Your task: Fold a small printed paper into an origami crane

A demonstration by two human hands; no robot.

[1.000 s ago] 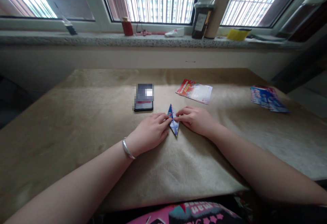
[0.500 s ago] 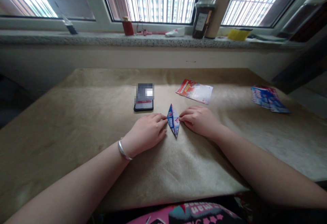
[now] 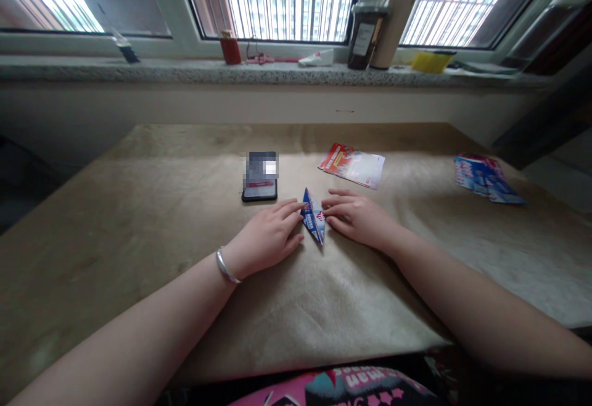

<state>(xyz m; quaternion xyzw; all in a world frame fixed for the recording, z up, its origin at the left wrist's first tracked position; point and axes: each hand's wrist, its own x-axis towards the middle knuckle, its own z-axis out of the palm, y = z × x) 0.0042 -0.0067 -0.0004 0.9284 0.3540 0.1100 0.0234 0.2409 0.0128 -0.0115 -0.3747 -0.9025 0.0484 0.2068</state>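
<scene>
A small blue, white and red folded paper (image 3: 314, 221), narrow and pointed at both ends, lies on the tan cloth-covered table (image 3: 139, 221). My left hand (image 3: 268, 236), with a silver bracelet on the wrist, presses its fingertips on the paper's left edge. My right hand (image 3: 356, 216) lies flat with its fingers stretched onto the paper's right edge. Both hands touch the paper from opposite sides.
A dark phone (image 3: 260, 178) lies just beyond my left hand. A red and white packet (image 3: 352, 164) sits farther back, and blue printed sheets (image 3: 483, 178) lie at the right. The windowsill (image 3: 259, 73) holds a red cup, a dark jar and a yellow object.
My fingers have stretched out flatter over the paper, and the paper has tilted slightly, its upper tip leaning left. My left hand slid a little forward.
</scene>
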